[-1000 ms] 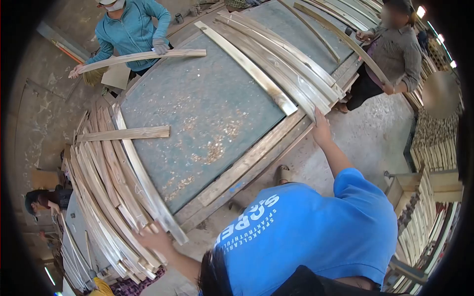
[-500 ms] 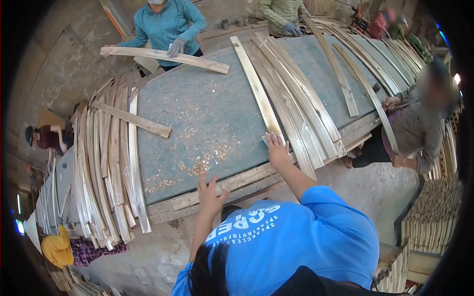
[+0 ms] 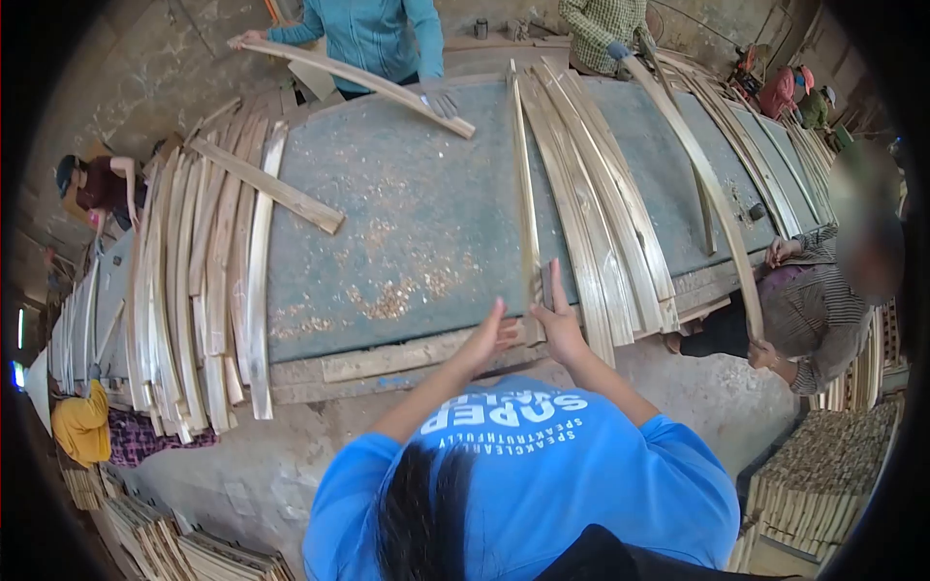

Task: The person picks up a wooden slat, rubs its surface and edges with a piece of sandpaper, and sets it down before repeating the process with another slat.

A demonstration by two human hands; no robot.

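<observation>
Extends left arm (image 3: pixel 415 399) and right arm (image 3: pixel 612 389) forward, forearms bare and converging toward the midline. Holds left hand (image 3: pixel 484 341) open, thumb raised, fingers reaching inward. Places right hand (image 3: pixel 561 324) near the left but apart from it, slightly farther forward. Points right fingers forward, thumb angled inward; shows right grip too indistinctly to read closure.

Even, moderate light over the bench (image 3: pixel 387 213), wide fisheye view

Pale glare sits on the strips (image 3: pixel 615 242) right of the bench's wood shavings (image 3: pixel 392 298); shadows look soft. A small bluish-white light (image 3: pixel 19 373) glows far left of the bench. Straight edges bow, black rings the circular frame, and a blurred patch covers a head at the bench's right.
</observation>
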